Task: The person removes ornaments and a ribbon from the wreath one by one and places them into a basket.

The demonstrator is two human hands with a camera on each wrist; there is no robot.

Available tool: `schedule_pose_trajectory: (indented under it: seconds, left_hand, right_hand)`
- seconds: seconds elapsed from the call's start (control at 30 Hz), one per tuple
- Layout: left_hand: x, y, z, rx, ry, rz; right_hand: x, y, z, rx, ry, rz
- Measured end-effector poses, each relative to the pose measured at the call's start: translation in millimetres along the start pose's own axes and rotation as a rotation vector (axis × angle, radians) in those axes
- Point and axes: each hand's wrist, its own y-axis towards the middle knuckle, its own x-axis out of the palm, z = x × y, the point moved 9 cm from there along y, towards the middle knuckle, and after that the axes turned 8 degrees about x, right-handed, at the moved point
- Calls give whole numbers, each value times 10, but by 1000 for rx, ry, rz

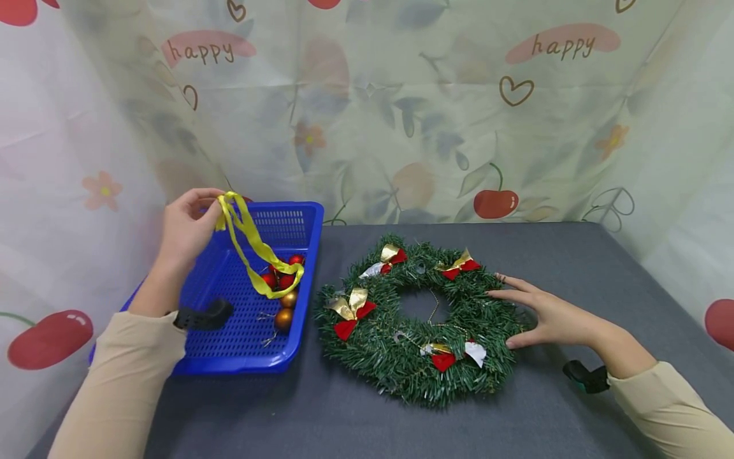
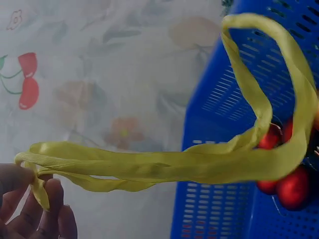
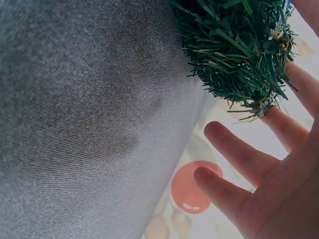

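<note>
A loop of yellow ribbon (image 1: 246, 223) hangs from my left hand (image 1: 192, 226), which pinches its end between thumb and fingers above the blue basket. In the left wrist view the ribbon (image 2: 174, 167) stretches from the fingertips, with its lower loop over the basket. A green wreath (image 1: 367, 344) with red, gold and white bows lies flat on the table. Beside its right edge, my right hand (image 1: 556, 319) touches the greenery with spread fingers. The right wrist view shows fairly straight fingers (image 3: 244, 157) next to the wreath (image 3: 234, 55).
The blue basket (image 1: 312, 255) stands at the left, holding red baubles (image 1: 287, 281) and orange-gold baubles (image 1: 283, 320) along its right side. A beaded string (image 1: 434, 306) crosses the wreath's centre. The grey table (image 1: 355, 427) meets a patterned curtain (image 1: 373, 127) behind.
</note>
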Motion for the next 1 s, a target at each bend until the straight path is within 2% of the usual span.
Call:
schedule_pose_trajectory:
  seconds: [0.27,0.5,0.63,0.83,1.0]
  left_hand:
    - [253,-64,-31,48,147,-196]
    - [487,-121,-83,36,190,-356]
    - [572,-142,-110,30,207,-410]
    - [622,-177,-147,16,229,-458]
    - [692,-229,-223,26,314,-540]
  right_hand:
    - [-3,6,7,7,-5,-2]
    - [-6,8,2,10,-7,-4]
    - [-5,5,-4,7,-5,-5]
    - [-9,1,-12,3,1,-4]
    - [-4,-2,-11,0,3,-5]
